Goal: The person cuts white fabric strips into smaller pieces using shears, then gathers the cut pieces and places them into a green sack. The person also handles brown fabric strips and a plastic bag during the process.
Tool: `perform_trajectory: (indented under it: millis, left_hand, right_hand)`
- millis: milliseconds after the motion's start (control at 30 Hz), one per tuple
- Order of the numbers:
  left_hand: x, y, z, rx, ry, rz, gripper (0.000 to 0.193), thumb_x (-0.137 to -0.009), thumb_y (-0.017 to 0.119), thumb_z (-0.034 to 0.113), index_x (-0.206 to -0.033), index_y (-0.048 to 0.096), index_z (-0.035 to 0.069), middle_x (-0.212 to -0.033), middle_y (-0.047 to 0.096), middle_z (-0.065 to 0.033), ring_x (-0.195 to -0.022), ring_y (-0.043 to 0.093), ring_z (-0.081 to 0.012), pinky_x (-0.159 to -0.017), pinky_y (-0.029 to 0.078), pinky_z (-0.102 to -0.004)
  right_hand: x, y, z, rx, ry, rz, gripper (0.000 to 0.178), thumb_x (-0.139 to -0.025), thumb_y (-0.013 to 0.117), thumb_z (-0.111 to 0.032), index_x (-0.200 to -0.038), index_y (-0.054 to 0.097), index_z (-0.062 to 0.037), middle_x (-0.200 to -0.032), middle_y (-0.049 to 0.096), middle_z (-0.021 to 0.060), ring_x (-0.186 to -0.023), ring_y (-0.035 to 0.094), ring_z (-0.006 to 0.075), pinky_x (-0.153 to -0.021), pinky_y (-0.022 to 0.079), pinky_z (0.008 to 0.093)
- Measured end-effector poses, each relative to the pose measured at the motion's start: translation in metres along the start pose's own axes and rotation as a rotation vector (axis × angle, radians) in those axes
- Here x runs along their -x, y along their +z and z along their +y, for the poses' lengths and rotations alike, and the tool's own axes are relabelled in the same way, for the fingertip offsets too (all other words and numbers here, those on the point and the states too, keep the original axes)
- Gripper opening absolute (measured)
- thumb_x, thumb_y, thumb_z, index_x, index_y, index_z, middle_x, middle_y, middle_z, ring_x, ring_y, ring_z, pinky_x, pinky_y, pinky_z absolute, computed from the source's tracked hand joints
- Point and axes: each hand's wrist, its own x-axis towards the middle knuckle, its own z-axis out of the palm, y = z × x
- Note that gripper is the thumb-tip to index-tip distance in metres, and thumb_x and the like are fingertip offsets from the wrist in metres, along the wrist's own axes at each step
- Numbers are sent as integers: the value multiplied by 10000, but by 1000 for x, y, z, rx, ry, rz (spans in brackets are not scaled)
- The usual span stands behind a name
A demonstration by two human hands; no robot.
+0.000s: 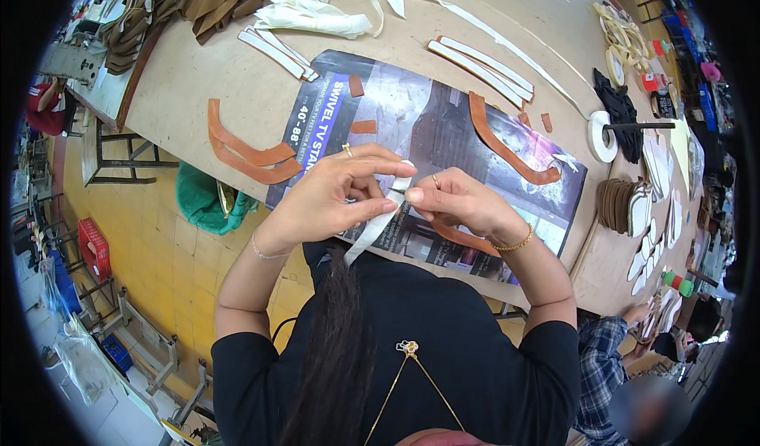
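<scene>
Above the near edge of a dark printed cardboard sheet (570, 178), my two hands meet at a narrow white strip (372, 231). My left hand (328, 193) pinches it near its upper end, and its tail hangs toward my body. My right hand (467, 202) is closed, thumb against forefinger, at the strip's right edge. Below the right hand lies a brown leather strap (469, 239), partly covered. Another curved brown strap (500, 139) rests on the sheet's right side, and two bent ones (252, 147) overlap its left edge. Small brown leather pieces (363, 127) lie beyond my hands.
White-faced strips (484, 70) lie on the table (170, 90) beyond the sheet. A white tape roll (602, 147) stands at right, near stacked brown pieces (622, 207). Brown material (226, 7) is piled far left. A person in a plaid sleeve (599, 359) is at lower right.
</scene>
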Motion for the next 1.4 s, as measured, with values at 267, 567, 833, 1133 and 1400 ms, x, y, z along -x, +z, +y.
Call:
perform_trajectory:
  millis: [267,567,833,1133,1400]
  left_hand:
    - [1,1,-7,121,-108,171,507,-803,688,-88,-1292,575,-17,-1342,487,-104,-806,655,-89,-673,525,-193]
    - [-22,-20,-92,86,-259,313,567,-833,665,-40,-1360,456,-58,-1356,527,-144,-798,697,-139,-648,505,-210]
    - [-12,-8,-74,411,-122,218,636,-823,712,-29,-1400,444,-24,-1333,548,-91,-824,655,-89,-679,507,-214]
    - [-9,21,-80,359,-119,331,516,-854,676,-42,-1337,505,13,-1331,530,-102,-847,670,-111,-683,516,-211]
    - [6,20,-113,-552,18,729,237,-832,680,31,-1068,665,38,-932,590,-94,-862,571,-261,-794,454,-378]
  right_hand:
    - [-2,-6,1,137,-105,176,419,-957,601,-393,-711,593,-54,-585,421,-70,-538,322,28,-479,237,228]
    - [-40,-32,50,1132,-225,959,360,-886,671,-356,-1041,623,-35,-794,656,155,-714,659,285,-617,488,368]
    - [-58,-20,42,1050,-797,845,295,-866,716,-230,-1094,660,-51,-978,623,81,-740,598,235,-699,480,321]
    - [-60,-14,47,323,-451,627,177,-910,685,-180,-951,667,-9,-866,606,-10,-756,522,72,-672,418,224]
    - [-86,-46,26,1027,-551,536,137,-857,671,-194,-905,712,-72,-1031,578,128,-1024,545,314,-902,422,411]
